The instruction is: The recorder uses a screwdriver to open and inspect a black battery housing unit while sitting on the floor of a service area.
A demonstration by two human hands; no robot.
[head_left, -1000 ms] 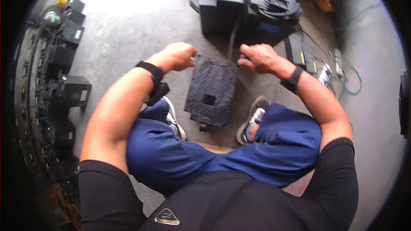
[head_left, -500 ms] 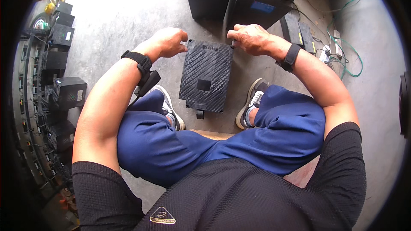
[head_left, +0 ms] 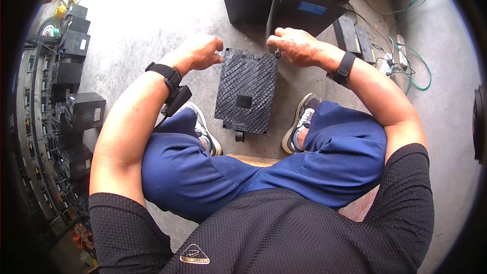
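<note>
A black box-shaped casing [head_left: 246,78] with a ridged top and a small square patch lies upright between my shoes, a short tab at its near end. Beside its far left corner, my left hand [head_left: 203,52] has its fingers curled; what they hold, if anything, is hidden. At the far right corner, my right hand [head_left: 297,47] is closed, thumb and forefinger at a small dark part I cannot make out. Just beyond stands a large black case [head_left: 309,12] with hoses on top, next to another black unit [head_left: 248,0].
Black boxes [head_left: 83,111] line a rack with wires [head_left: 38,91] along the left. To the right lie flat black units [head_left: 350,35], a white power strip [head_left: 401,50] and green cable [head_left: 426,81]. Grey concrete floor [head_left: 127,30] surrounds me; a wooden edge [head_left: 246,159] shows beneath me.
The casing now sits straighter in the view, turned slightly anticlockwise from a second ago. The whole scene has shifted upward in the picture. Both hands remain at its far corners.
</note>
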